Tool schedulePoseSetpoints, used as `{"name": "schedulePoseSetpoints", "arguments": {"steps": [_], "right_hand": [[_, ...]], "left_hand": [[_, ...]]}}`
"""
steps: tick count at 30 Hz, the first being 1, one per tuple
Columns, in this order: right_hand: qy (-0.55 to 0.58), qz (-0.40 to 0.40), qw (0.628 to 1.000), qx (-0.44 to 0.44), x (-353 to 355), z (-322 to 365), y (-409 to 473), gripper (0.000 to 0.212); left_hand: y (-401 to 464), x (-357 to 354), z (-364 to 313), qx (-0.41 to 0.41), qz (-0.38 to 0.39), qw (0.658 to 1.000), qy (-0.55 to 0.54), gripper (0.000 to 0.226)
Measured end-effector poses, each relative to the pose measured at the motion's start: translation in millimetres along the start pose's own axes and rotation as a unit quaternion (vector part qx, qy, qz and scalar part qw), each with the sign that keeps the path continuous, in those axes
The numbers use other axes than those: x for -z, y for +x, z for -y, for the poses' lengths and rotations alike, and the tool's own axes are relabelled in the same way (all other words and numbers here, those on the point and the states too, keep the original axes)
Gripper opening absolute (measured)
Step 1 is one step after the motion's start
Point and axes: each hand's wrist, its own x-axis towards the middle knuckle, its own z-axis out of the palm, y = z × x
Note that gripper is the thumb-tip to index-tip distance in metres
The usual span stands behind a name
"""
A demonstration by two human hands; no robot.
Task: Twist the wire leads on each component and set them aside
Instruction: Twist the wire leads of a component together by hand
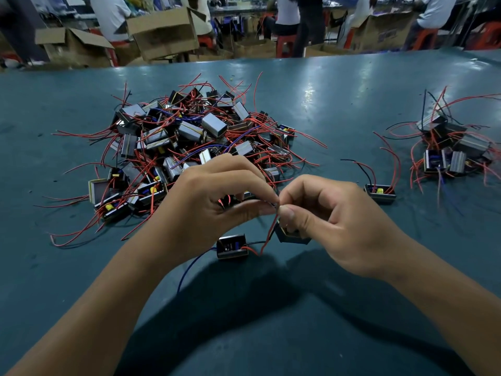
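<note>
My left hand (217, 196) and my right hand (330, 223) meet above the table's middle and pinch the thin wire leads (277, 206) between thumbs and fingertips. A small dark component (291, 236) hangs under my right hand, partly hidden by it. Part of another component shows inside my left palm (226, 200). One more component (232, 246) with red, black and blue wires lies on the table just below the hands. A big pile of components (184, 142) with red leads lies behind my left hand.
A smaller heap of components (447, 147) sits at the right, with a single component (379, 193) lying between it and my right hand. The teal table (339, 99) ends at a far edge; beyond it are cardboard boxes (162, 31) and seated people.
</note>
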Motion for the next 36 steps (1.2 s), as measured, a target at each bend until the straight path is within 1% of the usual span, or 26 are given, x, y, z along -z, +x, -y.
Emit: {"name": "schedulePoseSetpoints", "arguments": {"steps": [7,16,19,21,25,31,33,36], "right_hand": [[0.049,-0.029,0.998,-0.013,-0.6,-0.2,1.3,0.007],[0.048,-0.034,0.998,-0.017,0.2,-0.1,1.5,0.007],[0.046,-0.036,0.998,-0.020,0.7,0.2,1.5,0.007],[0.046,-0.035,0.998,-0.020,0.2,0.3,1.2,0.007],[0.050,-0.037,0.998,-0.017,1.2,0.9,1.2,0.007],[0.059,-0.045,0.997,-0.011,4.7,1.7,2.5,0.011],[0.069,-0.043,0.997,-0.011,4.8,1.4,2.3,0.009],[0.072,-0.035,0.997,-0.014,3.6,1.2,0.8,0.007]], "left_hand": [[-1.6,0.2,-1.8,0.010,-0.009,1.000,0.003,0.009],[-2.1,-1.3,-4.1,-0.012,-0.002,1.000,0.016,0.009],[-1.4,0.4,-3.0,-0.001,-0.018,1.000,0.024,0.004],[-1.3,2.4,-2.7,0.006,-0.023,1.000,0.018,0.008],[-2.4,1.1,-2.6,-0.010,-0.009,1.000,0.002,0.019],[-3.3,-1.3,-1.5,-0.007,0.029,0.999,-0.030,0.029],[-2.7,-1.4,-1.8,-0.003,0.020,0.999,-0.029,0.028],[-0.4,-1.0,-3.2,0.008,-0.019,1.000,-0.012,0.020]]}}
